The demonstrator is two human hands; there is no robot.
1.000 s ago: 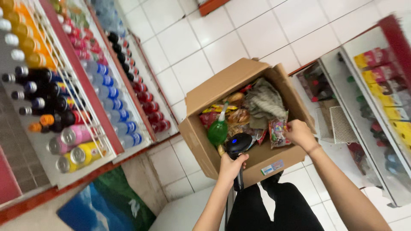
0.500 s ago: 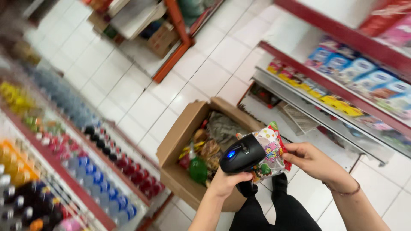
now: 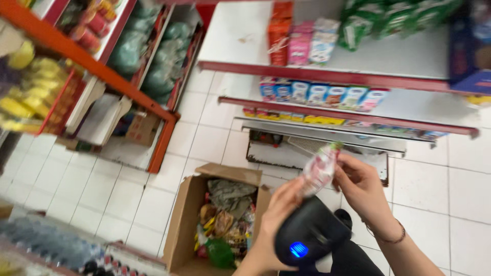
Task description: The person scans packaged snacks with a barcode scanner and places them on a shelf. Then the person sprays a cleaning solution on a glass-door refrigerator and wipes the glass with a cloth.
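The person stands in a shop aisle with both hands raised over an open cardboard box point(image 3: 186, 220) on the white tiled floor point(image 3: 123, 189). The left hand point(image 3: 279, 220) is wrapped around a black handheld scanner point(image 3: 311, 232) with a small blue light glowing on its body. The right hand point(image 3: 360, 186) pinches a small pink and white snack packet point(image 3: 318, 168) between its fingers, holding it tilted just above the scanner's head; the left fingertips seem to touch the packet's lower edge, though the blur makes that hard to tell. A thin bracelet point(image 3: 388, 239) circles the right wrist.

The box sits just left of the hands, flaps open, packed with mixed snack bags and a green bottle point(image 3: 221, 253). Its far flap lies close to the foot of the red-edged shelf point(image 3: 332, 76) ahead, which carries small cartons in a row and a few packets above. To the left, another red-framed rack point(image 3: 163, 138) holds yellow and green goods, its corner post standing on the tiles not far from the box. Between that post and the box there is an open strip of bare floor, running back into the aisle
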